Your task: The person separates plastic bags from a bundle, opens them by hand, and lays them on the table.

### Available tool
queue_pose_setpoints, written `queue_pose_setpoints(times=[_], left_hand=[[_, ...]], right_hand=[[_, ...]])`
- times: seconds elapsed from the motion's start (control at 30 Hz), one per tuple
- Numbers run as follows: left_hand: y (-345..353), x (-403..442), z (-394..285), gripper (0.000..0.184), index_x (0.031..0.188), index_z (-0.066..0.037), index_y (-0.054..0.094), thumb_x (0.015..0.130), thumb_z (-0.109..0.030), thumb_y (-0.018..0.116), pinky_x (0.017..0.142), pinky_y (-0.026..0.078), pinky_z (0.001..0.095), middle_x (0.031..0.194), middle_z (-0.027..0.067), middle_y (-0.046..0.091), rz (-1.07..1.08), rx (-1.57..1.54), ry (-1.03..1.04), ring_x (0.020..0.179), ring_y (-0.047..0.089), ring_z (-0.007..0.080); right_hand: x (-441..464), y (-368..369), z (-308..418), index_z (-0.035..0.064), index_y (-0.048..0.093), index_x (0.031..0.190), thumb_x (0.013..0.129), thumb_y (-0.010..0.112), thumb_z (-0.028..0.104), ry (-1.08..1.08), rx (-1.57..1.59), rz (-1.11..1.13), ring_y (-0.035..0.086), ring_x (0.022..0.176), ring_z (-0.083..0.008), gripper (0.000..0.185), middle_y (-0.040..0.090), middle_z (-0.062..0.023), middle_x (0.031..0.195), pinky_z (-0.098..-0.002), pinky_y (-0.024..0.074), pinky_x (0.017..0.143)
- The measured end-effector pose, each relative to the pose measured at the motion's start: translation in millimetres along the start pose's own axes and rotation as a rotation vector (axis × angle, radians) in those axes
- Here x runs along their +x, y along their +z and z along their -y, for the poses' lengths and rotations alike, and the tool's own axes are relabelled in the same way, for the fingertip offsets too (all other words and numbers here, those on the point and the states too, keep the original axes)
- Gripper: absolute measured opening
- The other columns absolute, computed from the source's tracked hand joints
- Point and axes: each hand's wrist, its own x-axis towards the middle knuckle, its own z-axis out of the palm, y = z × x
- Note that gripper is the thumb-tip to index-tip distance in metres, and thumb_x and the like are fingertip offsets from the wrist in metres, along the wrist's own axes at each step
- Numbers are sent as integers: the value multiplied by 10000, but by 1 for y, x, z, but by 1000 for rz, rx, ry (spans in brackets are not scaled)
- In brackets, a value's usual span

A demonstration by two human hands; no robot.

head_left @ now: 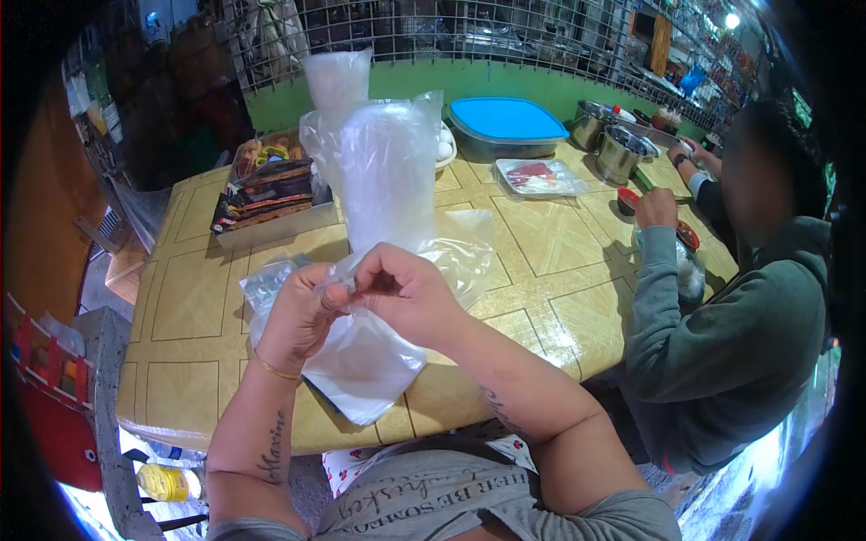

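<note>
My left hand (pixel 302 311) and my right hand (pixel 406 288) meet over the near side of the table. Between them the fingers of both pinch the edge of a clear plastic bag (pixel 338 270). Below my hands lies a pile of flat plastic bags (pixel 365 379), with more clear film (pixel 465 252) spread to the right. Just beyond stands a tall bundle of clear plastic bags (pixel 388 171), with a stack of clear plastic cups or bags (pixel 338 77) behind it. My palms hide part of the pinched plastic.
A tray (pixel 280 230) of packaged goods is at the left. Behind are a bowl of eggs (pixel 445 149), a blue-lidded container (pixel 505 126), a packed tray of red food (pixel 537 178) and metal pots (pixel 622 153). A person (pixel 735 307) sits at the right.
</note>
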Motion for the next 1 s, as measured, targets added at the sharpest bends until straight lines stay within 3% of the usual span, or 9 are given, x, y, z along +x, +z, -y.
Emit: queue_pose_setpoints(times=[0.23, 0.43, 0.63, 0.73, 0.93, 1.0], left_hand=[[-5, 0, 1, 122, 945, -58, 637, 923, -176, 656, 697, 525, 269, 900, 2, 659, -81, -94, 68, 807, 622, 95], [9, 4, -5, 178, 965, -27, 626, 876, -152, 716, 738, 500, 253, 923, 19, 657, -105, 66, 64, 819, 590, 82], [0, 5, -4, 258, 827, -63, 610, 831, -262, 775, 687, 455, 222, 779, -36, 594, -95, 201, 69, 713, 514, 49], [-12, 8, 1, 289, 885, -52, 619, 816, -284, 777, 680, 469, 217, 804, -30, 614, -136, 88, -20, 707, 555, 55], [-11, 9, 3, 253, 699, -84, 547, 854, -149, 736, 606, 442, 231, 736, 4, 608, -115, 214, 81, 664, 549, 77], [-11, 10, -2, 295, 649, -91, 505, 851, -111, 719, 615, 444, 232, 717, 15, 606, -252, 269, 63, 667, 548, 83]], right_hand=[[8, -25, -14, 60, 523, 939, 853, 673, -26, -36, 37, -66, 557, 794, -53, 194, 565, 10, 893, -207, 472, 723], [4, -2, -8, 65, 508, 1008, 853, 675, -27, 2, -291, -9, 567, 798, -56, 245, 569, 0, 907, -209, 481, 712], [6, 1, -23, 47, 544, 937, 807, 689, -51, 8, -164, -138, 552, 731, -53, 218, 584, -2, 825, -215, 461, 656], [7, -2, -21, 51, 543, 911, 807, 669, -65, 44, -84, -174, 556, 746, -54, 200, 583, -1, 816, -216, 461, 666], [9, -10, -25, 27, 532, 899, 834, 610, -102, -58, -38, -270, 578, 735, -96, 165, 624, -48, 848, -232, 476, 668], [9, -12, -22, 33, 542, 889, 816, 587, -107, -86, 15, -315, 563, 728, -70, 164, 612, -24, 824, -211, 452, 662]])
